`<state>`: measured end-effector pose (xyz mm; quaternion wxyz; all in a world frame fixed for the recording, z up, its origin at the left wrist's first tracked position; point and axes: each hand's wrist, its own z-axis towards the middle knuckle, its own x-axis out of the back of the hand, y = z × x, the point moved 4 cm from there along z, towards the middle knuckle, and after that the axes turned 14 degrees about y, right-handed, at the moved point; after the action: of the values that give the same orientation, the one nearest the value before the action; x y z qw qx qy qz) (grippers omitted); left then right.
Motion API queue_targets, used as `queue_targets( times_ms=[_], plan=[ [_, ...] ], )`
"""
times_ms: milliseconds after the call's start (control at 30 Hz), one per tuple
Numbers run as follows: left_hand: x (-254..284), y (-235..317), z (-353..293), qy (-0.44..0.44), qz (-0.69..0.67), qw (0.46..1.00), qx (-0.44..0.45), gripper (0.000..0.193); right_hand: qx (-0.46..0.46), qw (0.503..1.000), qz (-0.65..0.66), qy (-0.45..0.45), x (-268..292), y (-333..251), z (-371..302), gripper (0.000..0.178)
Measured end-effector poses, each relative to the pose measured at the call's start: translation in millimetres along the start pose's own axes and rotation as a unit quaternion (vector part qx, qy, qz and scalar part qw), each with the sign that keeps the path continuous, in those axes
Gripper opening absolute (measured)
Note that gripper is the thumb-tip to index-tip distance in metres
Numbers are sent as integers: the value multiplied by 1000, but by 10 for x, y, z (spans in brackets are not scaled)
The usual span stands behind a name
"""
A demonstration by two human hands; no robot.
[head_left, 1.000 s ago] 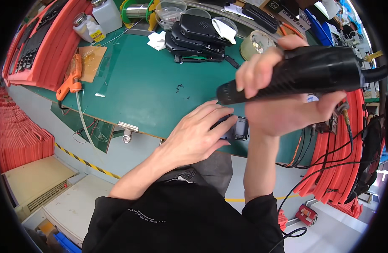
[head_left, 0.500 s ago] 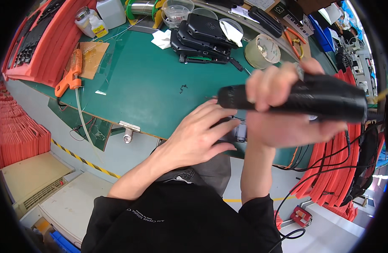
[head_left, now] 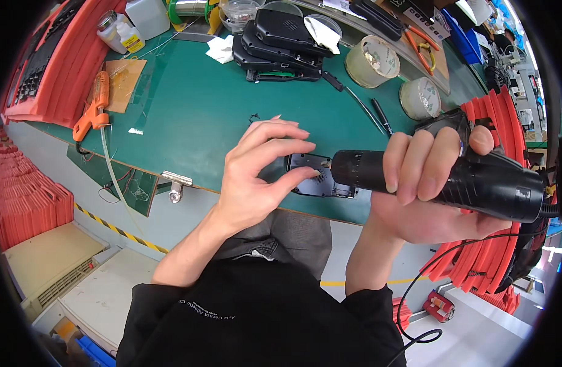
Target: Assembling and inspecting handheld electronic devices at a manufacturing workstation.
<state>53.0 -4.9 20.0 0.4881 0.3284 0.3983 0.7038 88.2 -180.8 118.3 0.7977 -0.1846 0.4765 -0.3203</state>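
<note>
Fingers [head_left: 415, 160] of our right hand [head_left: 433, 189] wrap the black electric screwdriver [head_left: 440, 178]; left hand [head_left: 259, 177], fingers loosely spread, steadies a small dark square part [head_left: 317, 176] at the green table [head_left: 195, 110] edge.

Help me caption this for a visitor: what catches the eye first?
The black electric screwdriver held in the right hand, lower right, its tip at a small black part on the green mat's near edge. The left hand steadies that part. Orange trays line the far left.
</note>
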Motion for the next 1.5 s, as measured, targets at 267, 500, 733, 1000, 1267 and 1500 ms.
queue_targets(
  times_ms=[267,500,733,1000,1267,1500],
  plan=[
    [6,-44,-37,-2,4,1000,-13,20,-23,1000,13,-16,2,-18,9,75],
    [6,-23,-19,2,-1,1000,-3,17,-26,999,14,-26,6,-1,9,74],
    [14,-35,-31,7,-7,1000,-6,18,-35,999,13,-34,36,36,13,77],
    [22,-64,-44,4,-18,1000,15,17,-36,999,-4,-25,-4,75,-18,82],
    [5,-88,-37,-12,-29,999,27,16,-22,999,-34,-28,-37,80,-70,88],
    [23,-103,-48,-11,-39,999,24,19,-25,999,-33,8,-129,92,-99,91]
  ],
)
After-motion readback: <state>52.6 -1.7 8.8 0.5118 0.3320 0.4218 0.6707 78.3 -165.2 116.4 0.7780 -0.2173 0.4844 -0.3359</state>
